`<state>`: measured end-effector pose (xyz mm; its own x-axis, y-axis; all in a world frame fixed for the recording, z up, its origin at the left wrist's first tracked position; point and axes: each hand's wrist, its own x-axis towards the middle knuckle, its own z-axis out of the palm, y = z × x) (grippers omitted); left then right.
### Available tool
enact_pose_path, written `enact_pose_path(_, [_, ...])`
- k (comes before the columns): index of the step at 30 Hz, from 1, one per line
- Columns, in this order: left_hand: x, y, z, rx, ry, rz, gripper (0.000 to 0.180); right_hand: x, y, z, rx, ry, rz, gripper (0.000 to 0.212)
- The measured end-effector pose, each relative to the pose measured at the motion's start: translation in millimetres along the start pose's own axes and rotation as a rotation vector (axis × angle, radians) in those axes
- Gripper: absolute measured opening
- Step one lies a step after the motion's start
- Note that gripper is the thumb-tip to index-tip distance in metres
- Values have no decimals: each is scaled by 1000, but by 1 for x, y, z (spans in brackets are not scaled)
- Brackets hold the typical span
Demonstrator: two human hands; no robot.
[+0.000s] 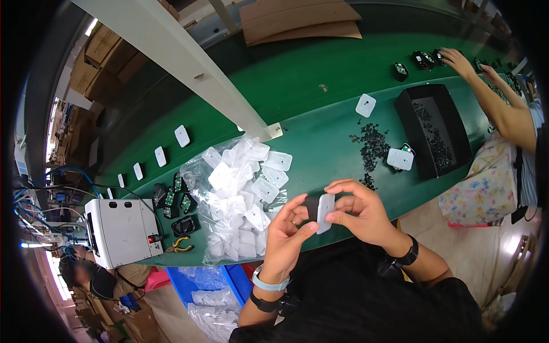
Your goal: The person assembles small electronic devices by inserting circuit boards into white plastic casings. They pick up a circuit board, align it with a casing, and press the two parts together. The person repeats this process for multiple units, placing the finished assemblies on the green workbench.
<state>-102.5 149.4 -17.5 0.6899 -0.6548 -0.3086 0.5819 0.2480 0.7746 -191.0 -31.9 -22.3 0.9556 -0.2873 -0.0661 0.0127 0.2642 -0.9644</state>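
Above the near edge of the bench, both my hands grip a small black housing [311, 207] with a white rounded cover plate [325, 214] against its right side. My left hand [286, 231] closes round the black part with fingers and thumb. My right hand [366, 216] pinches the white plate from the other side. To the left, a pile of white plates [234, 191] lies on a clear plastic bag. Right of my hands, a white plate [400, 159] rests on a unit with a green circuit board. Small black parts [372, 143] are heaped on the bench nearby.
A black open box [409, 114] holds more black parts. A white machine [123, 231], yellow-handled pliers [182, 246] and black housings [183, 226] stand left. Finished-looking units [182, 136] line the belt. A metal post [200, 74] crosses the bench. A co-worker's hand [457, 62] reaches in right.
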Motion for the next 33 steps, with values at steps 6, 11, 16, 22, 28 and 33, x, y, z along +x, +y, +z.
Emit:
enact_pose_path(6, [12, -13, 10, 630, 37, 266, 65, 4, 21, -13, 288, -57, 137, 48])
enact_pose_path(11, [17, -12, 13, 676, -25, 288, 65, 2, 38, -27, 367, -124, 137, 51])
enact_pose_path(16, [21, 5, 27, 143, 33, 54, 66, -1, 50, -40, 550, -125, 94, 52])
enact_pose_path(22, [36, -7, 2, -11, 38, -146, 29, 2, 35, -52, 685, -194, 30, 49])
enact_pose_path(28, [31, -21, 20, 163, -250, -389, 30, 5, 27, -58, 507, -234, -36, 47])
enact_pose_path(33, [27, -26, 29, 384, -154, -196, 24, 0, 8, -47, 156, -100, -109, 39])
